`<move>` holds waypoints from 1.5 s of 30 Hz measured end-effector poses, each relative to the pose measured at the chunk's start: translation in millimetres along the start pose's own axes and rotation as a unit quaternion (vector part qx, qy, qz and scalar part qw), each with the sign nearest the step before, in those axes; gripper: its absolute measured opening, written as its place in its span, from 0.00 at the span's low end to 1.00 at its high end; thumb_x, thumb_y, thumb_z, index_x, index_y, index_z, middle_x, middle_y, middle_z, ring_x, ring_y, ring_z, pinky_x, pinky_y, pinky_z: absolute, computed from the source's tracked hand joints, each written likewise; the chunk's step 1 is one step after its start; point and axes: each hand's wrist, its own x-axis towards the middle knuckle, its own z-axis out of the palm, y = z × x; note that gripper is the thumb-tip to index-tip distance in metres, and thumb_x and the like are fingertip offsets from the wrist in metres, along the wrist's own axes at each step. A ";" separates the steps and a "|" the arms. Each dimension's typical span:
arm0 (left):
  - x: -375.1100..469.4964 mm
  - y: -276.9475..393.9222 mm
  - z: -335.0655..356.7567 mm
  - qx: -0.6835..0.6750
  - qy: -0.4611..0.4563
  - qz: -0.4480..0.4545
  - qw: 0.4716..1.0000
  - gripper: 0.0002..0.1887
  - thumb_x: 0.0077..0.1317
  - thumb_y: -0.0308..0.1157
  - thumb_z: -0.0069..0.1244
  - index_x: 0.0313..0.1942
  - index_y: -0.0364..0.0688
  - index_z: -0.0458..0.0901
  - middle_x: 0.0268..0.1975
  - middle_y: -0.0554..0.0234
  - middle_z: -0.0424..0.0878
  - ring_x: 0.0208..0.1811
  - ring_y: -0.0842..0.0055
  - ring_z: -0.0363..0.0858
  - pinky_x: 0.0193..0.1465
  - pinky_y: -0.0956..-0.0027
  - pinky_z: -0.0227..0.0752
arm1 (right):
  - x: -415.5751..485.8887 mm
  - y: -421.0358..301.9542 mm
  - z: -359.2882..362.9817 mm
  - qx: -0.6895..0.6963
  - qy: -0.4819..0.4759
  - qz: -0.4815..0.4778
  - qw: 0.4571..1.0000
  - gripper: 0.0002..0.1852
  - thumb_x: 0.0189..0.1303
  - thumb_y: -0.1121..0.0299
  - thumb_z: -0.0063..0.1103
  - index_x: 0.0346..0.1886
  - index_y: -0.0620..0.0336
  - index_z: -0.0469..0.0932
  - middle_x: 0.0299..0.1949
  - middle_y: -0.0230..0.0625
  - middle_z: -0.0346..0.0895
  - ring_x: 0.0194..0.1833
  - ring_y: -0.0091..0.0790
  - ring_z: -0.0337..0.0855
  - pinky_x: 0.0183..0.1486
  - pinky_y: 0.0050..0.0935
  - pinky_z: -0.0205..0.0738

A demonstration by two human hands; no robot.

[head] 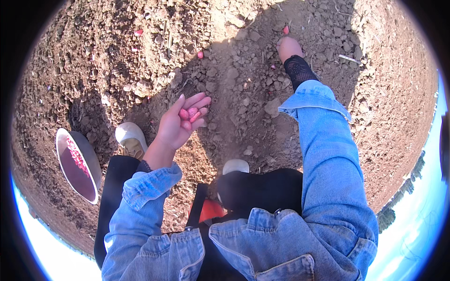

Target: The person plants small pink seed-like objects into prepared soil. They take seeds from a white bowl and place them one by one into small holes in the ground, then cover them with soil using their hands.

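Several pink-red seeds or cloves lie in the upturned palm of my left hand, its fingers half curled around them. My right hand reaches down to the soil at the upper right, its fingers mostly hidden from view. Just beyond its fingertips a similar pink piece lies on the ground; whether the hand touches it cannot be told. Another pink piece rests on the soil between the hands, and one more lies farther off at the upper left.
A metal bowl, tilted, with many small pink pieces in it, is on the soil at the left. My shoes are on cloddy ground. A pale stalk lies right of my right hand. Something orange-red shows beneath me.
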 end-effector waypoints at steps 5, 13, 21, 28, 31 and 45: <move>-6.6 1.6 -0.1 -0.012 -0.005 -0.017 1.000 0.26 0.75 0.44 0.29 0.61 0.32 0.67 0.59 0.51 0.75 0.45 0.74 0.80 0.45 0.72 0.78 | 0.6 -21.9 -10.4 -0.019 0.009 0.054 0.998 0.11 0.57 0.73 0.49 0.35 0.63 0.83 0.36 0.51 0.82 0.42 0.49 0.83 0.45 0.42 0.78; -17.7 -1.3 -34.1 -0.010 0.025 -0.002 1.000 0.24 0.75 0.43 0.32 0.56 0.32 0.72 0.55 0.50 0.78 0.42 0.77 0.81 0.40 0.75 0.78 | 8.1 3.2 -41.4 0.151 0.143 0.067 0.976 0.11 0.55 0.63 0.60 0.39 0.54 0.82 0.37 0.46 0.81 0.42 0.49 0.81 0.48 0.41 0.75; -11.7 -11.6 -53.1 -0.006 0.037 -0.029 0.999 0.22 0.74 0.43 0.35 0.54 0.34 0.74 0.53 0.52 0.80 0.41 0.77 0.82 0.37 0.76 0.79 | 26.1 -1.0 -37.2 0.082 0.058 0.084 0.991 0.13 0.53 0.62 0.59 0.36 0.60 0.82 0.38 0.49 0.82 0.44 0.47 0.82 0.49 0.38 0.75; -7.4 0.1 -63.9 -0.029 0.065 -0.014 0.997 0.20 0.74 0.42 0.35 0.53 0.35 0.74 0.54 0.53 0.79 0.41 0.77 0.80 0.36 0.76 0.78 | 47.6 -1.0 -55.8 0.280 0.100 0.021 0.955 0.22 0.52 0.65 0.58 0.52 0.59 0.78 0.41 0.39 0.84 0.45 0.39 0.83 0.51 0.33 0.75; -6.8 3.8 -61.3 -0.037 0.058 -0.007 0.998 0.20 0.74 0.42 0.35 0.54 0.36 0.74 0.53 0.53 0.79 0.41 0.77 0.80 0.36 0.76 0.76 | 59.4 -13.0 -62.5 0.156 0.077 0.008 0.985 0.23 0.51 0.65 0.58 0.53 0.59 0.77 0.44 0.39 0.83 0.48 0.39 0.82 0.54 0.32 0.73; -4.8 8.4 -62.7 -0.050 0.051 0.003 0.997 0.20 0.73 0.40 0.36 0.53 0.34 0.74 0.52 0.52 0.80 0.40 0.77 0.79 0.36 0.76 0.75 | 42.6 -20.0 -48.9 0.147 0.032 -0.090 0.985 0.14 0.53 0.67 0.62 0.44 0.55 0.78 0.38 0.44 0.81 0.43 0.48 0.80 0.49 0.39 0.73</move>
